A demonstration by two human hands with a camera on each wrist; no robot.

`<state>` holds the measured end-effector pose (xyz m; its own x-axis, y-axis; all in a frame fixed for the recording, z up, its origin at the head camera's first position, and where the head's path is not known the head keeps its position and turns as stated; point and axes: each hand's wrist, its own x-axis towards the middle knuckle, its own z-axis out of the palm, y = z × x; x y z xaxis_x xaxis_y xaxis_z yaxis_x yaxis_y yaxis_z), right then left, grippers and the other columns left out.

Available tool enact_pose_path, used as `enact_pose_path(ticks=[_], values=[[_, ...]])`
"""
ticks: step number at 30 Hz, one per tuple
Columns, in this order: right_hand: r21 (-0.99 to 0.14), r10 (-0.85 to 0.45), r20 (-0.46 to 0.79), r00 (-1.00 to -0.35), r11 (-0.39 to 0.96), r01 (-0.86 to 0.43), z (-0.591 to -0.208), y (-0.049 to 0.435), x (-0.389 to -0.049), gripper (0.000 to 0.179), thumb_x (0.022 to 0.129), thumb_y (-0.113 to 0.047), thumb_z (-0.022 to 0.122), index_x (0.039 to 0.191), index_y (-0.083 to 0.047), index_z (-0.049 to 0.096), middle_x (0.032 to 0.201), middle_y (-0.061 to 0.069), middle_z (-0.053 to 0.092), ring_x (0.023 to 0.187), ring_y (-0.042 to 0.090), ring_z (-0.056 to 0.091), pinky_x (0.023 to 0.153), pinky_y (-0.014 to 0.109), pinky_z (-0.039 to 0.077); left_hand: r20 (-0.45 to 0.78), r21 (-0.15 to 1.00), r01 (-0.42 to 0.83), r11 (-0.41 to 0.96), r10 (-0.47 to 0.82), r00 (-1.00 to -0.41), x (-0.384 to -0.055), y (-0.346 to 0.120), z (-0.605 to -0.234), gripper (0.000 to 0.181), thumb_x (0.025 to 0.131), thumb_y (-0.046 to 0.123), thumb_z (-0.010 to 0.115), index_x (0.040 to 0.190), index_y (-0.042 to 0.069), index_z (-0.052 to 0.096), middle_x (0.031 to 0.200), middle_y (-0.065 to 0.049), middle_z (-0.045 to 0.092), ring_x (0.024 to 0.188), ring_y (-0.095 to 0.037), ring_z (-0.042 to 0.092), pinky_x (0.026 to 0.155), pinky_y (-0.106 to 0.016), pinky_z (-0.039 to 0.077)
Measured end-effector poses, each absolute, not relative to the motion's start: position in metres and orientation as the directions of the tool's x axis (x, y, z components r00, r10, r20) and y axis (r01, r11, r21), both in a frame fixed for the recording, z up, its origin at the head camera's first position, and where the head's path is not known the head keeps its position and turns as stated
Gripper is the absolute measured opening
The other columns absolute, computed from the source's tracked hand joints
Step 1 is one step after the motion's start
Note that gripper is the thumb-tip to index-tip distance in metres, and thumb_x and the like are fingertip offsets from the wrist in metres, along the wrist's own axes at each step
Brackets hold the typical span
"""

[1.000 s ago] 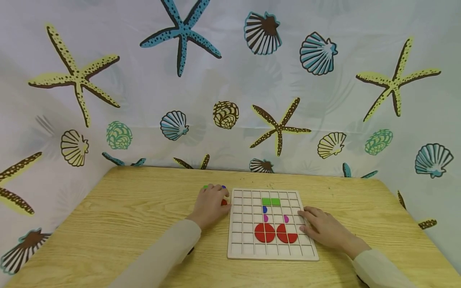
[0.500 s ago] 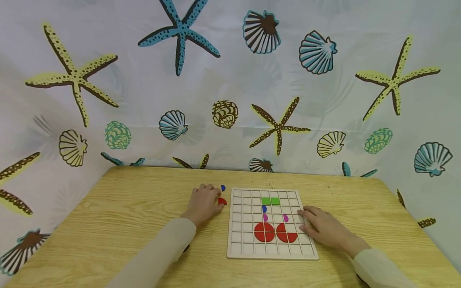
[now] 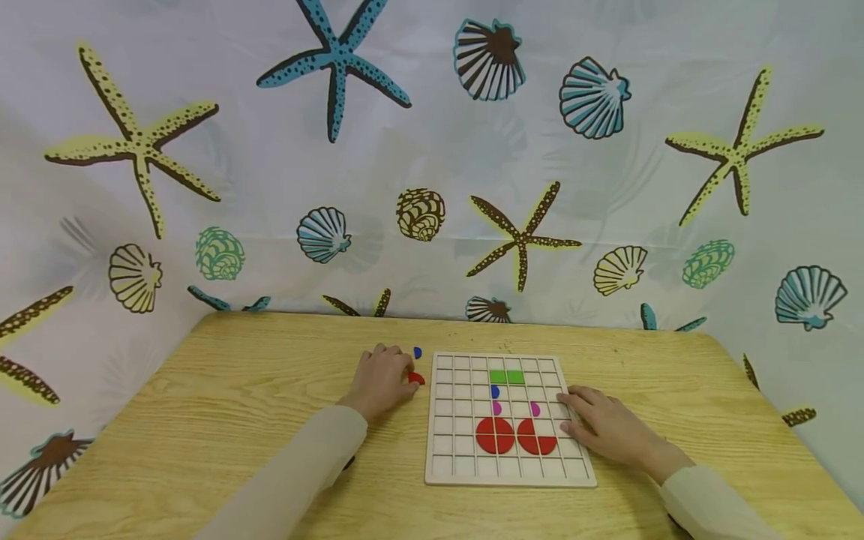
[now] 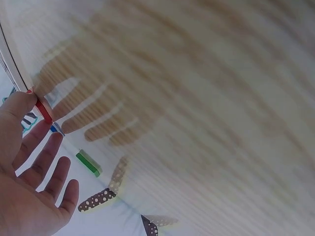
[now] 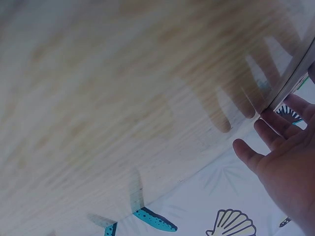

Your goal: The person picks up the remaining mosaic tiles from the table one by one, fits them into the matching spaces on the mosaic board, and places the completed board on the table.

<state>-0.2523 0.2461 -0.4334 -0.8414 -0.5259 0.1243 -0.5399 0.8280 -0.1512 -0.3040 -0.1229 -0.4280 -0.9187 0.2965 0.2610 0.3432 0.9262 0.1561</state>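
A person's left hand point(image 3: 380, 381) pinches a red piece point(image 3: 417, 379) on the tabletop point(image 3: 270, 367), just left of the white grid board point(image 3: 454, 469); the right hand point(image 3: 605, 425), farther from the piece, rests relaxed fingers point(image 5: 248, 155) against the board's right edge.

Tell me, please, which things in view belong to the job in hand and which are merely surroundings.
Apparently the job:
white gridded board, right grip at its edge
coloured pieces set in the board
red piece, pinched by the left grip
loose blue piece
loose green piece (left wrist view)

Apparently surroundings:
wooden table
cloth printed with shells and starfish
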Motion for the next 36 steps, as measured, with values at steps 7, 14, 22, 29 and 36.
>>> enact_pose_path(ticks=[7,14,22,29,36], values=[[-0.159,-0.525,0.131,-0.841,0.826,-0.540,-0.434,0.245,-0.253,0.048,0.093,-0.036,0.050,0.132,-0.009,0.047,0.133,0.017,0.046,0.122,0.035,0.045,0.096,0.054,0.036,0.238,0.126,0.336,0.933,0.300,-0.924,-0.306,-0.123,-0.428,0.021,0.078,0.035,0.069,0.086,0.015,0.066,0.091,-0.001,0.062,0.087,-0.024,0.052,0.079,-0.045,0.042],[-0.167,-0.520,0.125,-0.845,0.828,-0.535,-0.434,0.245,-0.254,0.048,0.093,-0.037,0.049,0.132,-0.010,0.047,0.133,0.017,0.046,0.123,0.035,0.044,0.096,0.054,0.036,0.234,0.089,0.340,0.936,0.312,-0.921,-0.309,-0.124,-0.429,0.022,0.078,0.037,0.070,0.085,0.016,0.066,0.091,-0.001,0.062,0.086,-0.023,0.052,0.078,-0.043,0.042],[-0.175,-0.512,0.098,-0.853,0.835,-0.521,-0.434,0.245,-0.254,0.050,0.093,-0.040,0.047,0.133,-0.010,0.046,0.135,0.017,0.044,0.125,0.035,0.042,0.098,0.054,0.034,0.273,0.058,0.375,0.925,0.347,-0.897,-0.309,-0.121,-0.424,0.021,0.077,0.036,0.069,0.082,0.017,0.065,0.089,0.001,0.061,0.085,-0.022,0.052,0.077,-0.042,0.043],[-0.170,-0.509,0.104,-0.854,0.837,-0.520,-0.434,0.246,-0.253,0.049,0.093,-0.038,0.048,0.133,-0.011,0.047,0.135,0.017,0.045,0.125,0.035,0.042,0.098,0.054,0.035,0.277,0.065,0.417,0.906,0.385,-0.880,-0.303,-0.107,-0.412,0.021,0.078,0.036,0.069,0.083,0.017,0.064,0.095,0.000,0.062,0.090,-0.023,0.052,0.083,-0.044,0.043],[-0.166,-0.513,0.111,-0.851,0.835,-0.525,-0.434,0.246,-0.253,0.048,0.093,-0.038,0.048,0.133,-0.010,0.047,0.134,0.017,0.045,0.124,0.035,0.043,0.097,0.054,0.035,0.263,0.072,0.493,0.867,0.460,-0.848,-0.295,-0.088,-0.407,0.025,0.078,0.039,0.068,0.087,0.016,0.065,0.096,0.000,0.061,0.093,-0.023,0.051,0.087,-0.045,0.041]])
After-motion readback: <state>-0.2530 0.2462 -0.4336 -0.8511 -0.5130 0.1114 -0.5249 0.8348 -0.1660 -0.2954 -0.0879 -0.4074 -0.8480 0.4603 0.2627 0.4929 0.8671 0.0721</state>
